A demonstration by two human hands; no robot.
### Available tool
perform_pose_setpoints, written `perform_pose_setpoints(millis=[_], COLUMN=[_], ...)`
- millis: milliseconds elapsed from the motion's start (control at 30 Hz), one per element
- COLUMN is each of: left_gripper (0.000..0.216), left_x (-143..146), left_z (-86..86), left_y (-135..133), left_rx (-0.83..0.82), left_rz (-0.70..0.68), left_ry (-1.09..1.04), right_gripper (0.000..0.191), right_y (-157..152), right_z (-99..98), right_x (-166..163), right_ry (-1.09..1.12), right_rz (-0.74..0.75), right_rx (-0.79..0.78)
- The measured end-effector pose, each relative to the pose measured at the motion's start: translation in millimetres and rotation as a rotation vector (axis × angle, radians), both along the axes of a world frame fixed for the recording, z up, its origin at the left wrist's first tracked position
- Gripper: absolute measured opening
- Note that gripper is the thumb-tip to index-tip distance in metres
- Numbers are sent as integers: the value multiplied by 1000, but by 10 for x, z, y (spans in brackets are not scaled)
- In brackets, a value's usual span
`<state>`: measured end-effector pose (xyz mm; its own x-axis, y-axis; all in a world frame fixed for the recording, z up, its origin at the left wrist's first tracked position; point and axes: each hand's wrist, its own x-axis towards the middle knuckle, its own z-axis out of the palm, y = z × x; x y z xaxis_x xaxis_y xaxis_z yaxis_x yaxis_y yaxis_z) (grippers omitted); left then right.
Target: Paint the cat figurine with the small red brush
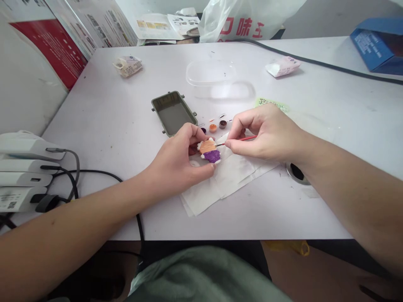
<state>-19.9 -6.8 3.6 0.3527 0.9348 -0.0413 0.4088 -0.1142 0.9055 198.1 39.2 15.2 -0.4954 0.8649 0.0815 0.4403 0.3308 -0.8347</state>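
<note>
My left hand [179, 161] is closed round a small plaster figure [210, 151], painted orange on top and purple below with white edges. It holds the figure just above white tissue paper [226, 178]. My right hand [266, 132] pinches a thin red paintbrush [244, 139], whose tip touches the figure's right side. Small paint pots [218, 125], orange and dark brown among them, sit just behind the figure.
A grey-green tray [172, 112] lies behind my left hand. A clear plastic lid [217, 77] and wrapped packets [127, 66] [282, 66] lie farther back. A black cable [315, 63] crosses the far right. White devices with cables [28, 167] stand at left, and a blue box [378, 44] at top right.
</note>
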Motion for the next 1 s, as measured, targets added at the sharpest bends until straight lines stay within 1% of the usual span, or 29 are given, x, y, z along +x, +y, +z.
perform_pose_setpoints(millis=[133,233,467,667,867,1000], left_gripper=[38,38,36,36,38,38], left_x=[1,0,12,9,8,3], left_z=[6,10,9,6,9,24], left_y=[4,2,-3,-1,1,-4], left_rx=[-18,-16,-10,-3,-19,-37], left_rz=[-3,0,-2,-4,7,9], left_ry=[-9,-14,-9,-7,-13,-11], right_gripper=[20,16,8,12,20,23], right_y=[-6,-7,-24,-22,18,21], right_z=[32,41,-21,-16,-1,28], right_x=[13,8,-88,-114,-19,21], right_ry=[-15,16,66,54,-1,-18], right_rz=[-35,-54,14,34,-16,-35], right_rx=[14,36,-23,-5,70,80])
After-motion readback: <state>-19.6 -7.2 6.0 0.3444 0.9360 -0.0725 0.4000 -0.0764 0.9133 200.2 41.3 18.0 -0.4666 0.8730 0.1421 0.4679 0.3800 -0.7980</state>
